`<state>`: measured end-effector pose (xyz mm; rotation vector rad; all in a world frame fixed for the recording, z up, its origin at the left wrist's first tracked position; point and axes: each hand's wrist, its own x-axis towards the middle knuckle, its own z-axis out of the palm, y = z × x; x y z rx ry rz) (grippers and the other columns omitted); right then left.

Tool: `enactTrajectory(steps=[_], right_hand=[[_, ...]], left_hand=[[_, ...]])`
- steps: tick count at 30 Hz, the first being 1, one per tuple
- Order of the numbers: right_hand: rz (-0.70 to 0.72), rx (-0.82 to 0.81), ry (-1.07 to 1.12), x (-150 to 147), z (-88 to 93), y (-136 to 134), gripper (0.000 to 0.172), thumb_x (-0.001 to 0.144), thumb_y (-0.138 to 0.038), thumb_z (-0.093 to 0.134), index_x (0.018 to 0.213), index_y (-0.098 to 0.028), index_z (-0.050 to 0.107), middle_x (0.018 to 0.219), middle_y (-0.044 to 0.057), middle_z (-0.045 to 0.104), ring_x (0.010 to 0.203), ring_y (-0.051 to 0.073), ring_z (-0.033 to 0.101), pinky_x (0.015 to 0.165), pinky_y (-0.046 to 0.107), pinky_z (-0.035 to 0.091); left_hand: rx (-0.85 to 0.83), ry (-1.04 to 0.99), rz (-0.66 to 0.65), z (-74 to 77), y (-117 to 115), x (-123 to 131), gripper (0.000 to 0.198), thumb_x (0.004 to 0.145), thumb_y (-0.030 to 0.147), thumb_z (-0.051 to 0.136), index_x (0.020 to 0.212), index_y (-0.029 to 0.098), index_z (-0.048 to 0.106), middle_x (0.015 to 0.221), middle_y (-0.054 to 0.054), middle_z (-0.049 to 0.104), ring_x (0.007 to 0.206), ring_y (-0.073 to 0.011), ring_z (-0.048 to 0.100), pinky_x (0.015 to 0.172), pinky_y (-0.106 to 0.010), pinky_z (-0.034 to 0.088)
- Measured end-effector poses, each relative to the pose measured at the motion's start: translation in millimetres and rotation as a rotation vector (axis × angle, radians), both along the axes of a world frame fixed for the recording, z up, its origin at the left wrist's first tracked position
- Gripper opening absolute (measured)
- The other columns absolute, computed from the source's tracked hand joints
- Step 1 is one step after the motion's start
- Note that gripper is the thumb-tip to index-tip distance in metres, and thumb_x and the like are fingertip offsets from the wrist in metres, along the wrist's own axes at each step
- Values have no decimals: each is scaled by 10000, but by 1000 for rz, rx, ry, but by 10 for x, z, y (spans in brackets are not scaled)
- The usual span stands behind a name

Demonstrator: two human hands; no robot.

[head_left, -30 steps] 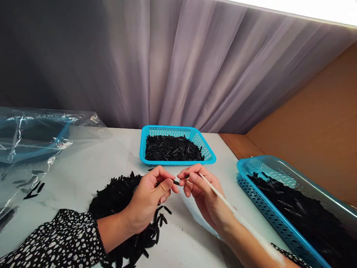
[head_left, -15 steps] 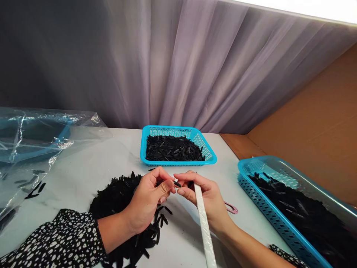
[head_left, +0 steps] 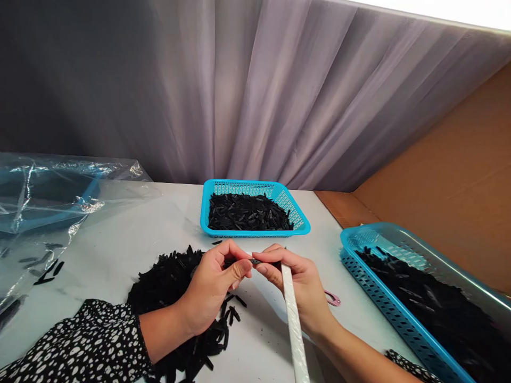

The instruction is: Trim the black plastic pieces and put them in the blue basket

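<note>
My left hand (head_left: 217, 282) is closed, thumb and forefinger pinching a small slim black piece (head_left: 255, 261). My right hand (head_left: 297, 282) pinches the other side of it, so the two sets of fingertips nearly meet. A long white-wrapped stick (head_left: 293, 319) rests in my right hand and runs down toward the bottom of the view. Under and beside my left hand spreads a heap of similar black pieces (head_left: 163, 279) on the white table (head_left: 255, 340). What lies inside the palms is hidden.
Behind the hands stands a blue basket (head_left: 255, 233) of black pieces. A larger blue basket (head_left: 395, 319), partly under clear plastic, is at right. Clear plastic bag (head_left: 75, 229) covers the left side. A pink clip-shaped item (head_left: 332, 298) lies by my right wrist. Cardboard (head_left: 447, 175) rises at right.
My right hand has shifted slightly, with the white-wrapped stick moving a little right. Its fingertips now close on the black piece, which previously stuck out from my left fingers.
</note>
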<state>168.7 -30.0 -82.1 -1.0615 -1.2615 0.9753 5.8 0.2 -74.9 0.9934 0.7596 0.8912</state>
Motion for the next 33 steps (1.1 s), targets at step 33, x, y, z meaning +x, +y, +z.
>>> enactTrajectory(steps=[33], right_hand=[[-134, 456, -447, 109, 107, -15, 207, 894, -126, 597, 1058, -231, 664, 739, -4, 646, 632, 147, 627, 570, 268, 532]], left_hand=[[-292, -300, -103, -22, 99, -46, 263, 731, 289, 847, 884, 160, 676, 642, 19, 613, 476, -22, 366, 462, -172, 176]])
